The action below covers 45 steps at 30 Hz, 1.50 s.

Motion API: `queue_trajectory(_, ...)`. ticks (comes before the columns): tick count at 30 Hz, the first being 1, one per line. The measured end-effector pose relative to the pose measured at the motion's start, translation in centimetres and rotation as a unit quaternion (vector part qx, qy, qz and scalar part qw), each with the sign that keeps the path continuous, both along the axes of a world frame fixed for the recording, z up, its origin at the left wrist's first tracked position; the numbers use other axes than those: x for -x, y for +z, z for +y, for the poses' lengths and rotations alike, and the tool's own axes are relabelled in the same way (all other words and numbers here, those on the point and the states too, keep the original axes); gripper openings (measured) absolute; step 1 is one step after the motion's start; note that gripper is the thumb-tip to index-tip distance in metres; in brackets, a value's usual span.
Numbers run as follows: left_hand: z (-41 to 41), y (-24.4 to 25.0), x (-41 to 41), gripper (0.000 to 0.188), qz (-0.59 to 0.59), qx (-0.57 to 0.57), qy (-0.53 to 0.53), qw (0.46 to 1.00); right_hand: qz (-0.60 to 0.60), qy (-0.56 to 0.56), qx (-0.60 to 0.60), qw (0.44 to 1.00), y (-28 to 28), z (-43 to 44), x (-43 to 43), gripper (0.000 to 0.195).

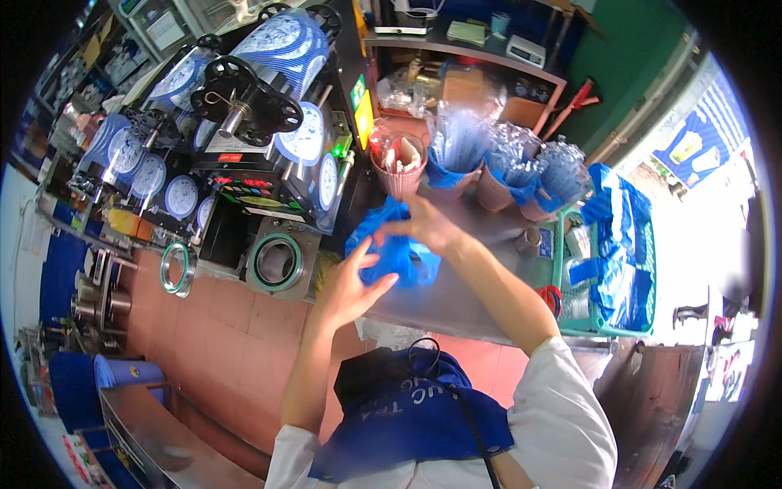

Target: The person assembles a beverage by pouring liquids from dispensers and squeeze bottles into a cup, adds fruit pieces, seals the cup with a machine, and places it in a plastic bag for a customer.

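A crumpled blue plastic bag [400, 269] sits on the metal counter [476, 299] in front of me. My left hand [351, 287] is at the bag's near left edge, its thumb and fingers spread, with nothing visible in its grasp. Over the bag's upper part reaches my right hand [424, 226], blurred, with bent fingers. Whether those fingers pinch the plastic cannot be made out. What the bag contains, if anything, is hidden by its folds.
Left of the bag stands a cup sealing machine [256, 177] with printed film rolls and a round cup holder [276, 261]. Behind are a woven basket [397, 174] and several baskets of wrapped straws [458, 143]. A green plastic crate [559, 257] holds folded blue bags [620, 244] at right.
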<state>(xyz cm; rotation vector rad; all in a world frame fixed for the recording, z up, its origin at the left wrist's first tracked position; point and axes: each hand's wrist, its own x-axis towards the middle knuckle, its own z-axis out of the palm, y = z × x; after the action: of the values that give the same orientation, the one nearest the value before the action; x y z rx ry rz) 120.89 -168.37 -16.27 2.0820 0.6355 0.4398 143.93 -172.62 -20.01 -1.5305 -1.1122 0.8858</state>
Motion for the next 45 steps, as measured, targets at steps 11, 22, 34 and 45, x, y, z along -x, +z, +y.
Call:
queue_trajectory(11, 0.6, -12.2, -0.2, 0.062, -0.201, 0.55, 0.003, 0.811, 0.348, -0.137, -0.215, 0.902, 25.5, -17.4, 4.2, 0.025)
queue_trajectory(22, -26.4, -1.1, -11.9, 0.067, 0.064, 0.505, -0.581, 0.635, 0.18, -0.328, -0.508, 0.776, 37.8, -54.2, 7.8, 0.094)
queue_trajectory(34, -59.7, -10.7, -25.3, 0.053, 0.285, 0.453, -0.508, 0.675, 0.146, -0.66, -0.282, 0.681, 21.5, -87.8, 5.2, 0.033)
queue_trajectory(45, -86.8, -24.9, -53.2, 0.068, 0.377, 0.444, -0.417, 0.698, 0.176, -0.726, -0.246, 0.618, 17.5, -111.0, -9.1, 0.049)
